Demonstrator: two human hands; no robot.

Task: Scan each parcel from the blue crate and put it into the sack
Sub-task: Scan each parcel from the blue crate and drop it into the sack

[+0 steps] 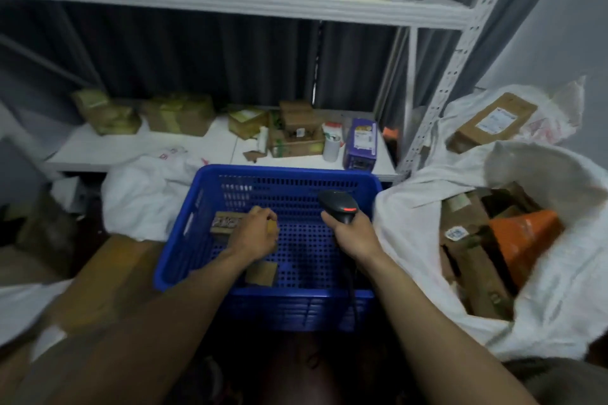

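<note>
inside the blue crate [179, 240], a left hand [255, 232] curls round a small cardboard parcel [227, 223] while the right hand [353, 235] grips a barcode scanner [339, 204], the white sack [411, 217] open just beside. the parcel looks light and stiff, best pinched across opposite edges.

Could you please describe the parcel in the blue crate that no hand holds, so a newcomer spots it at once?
Find the blue crate in the middle of the view. On its floor by the near wall, beside the left forearm, lies a small brown parcel. Unlike the other parcel farther in, which the left hand grips, this one lies loose, untouched.
</note>
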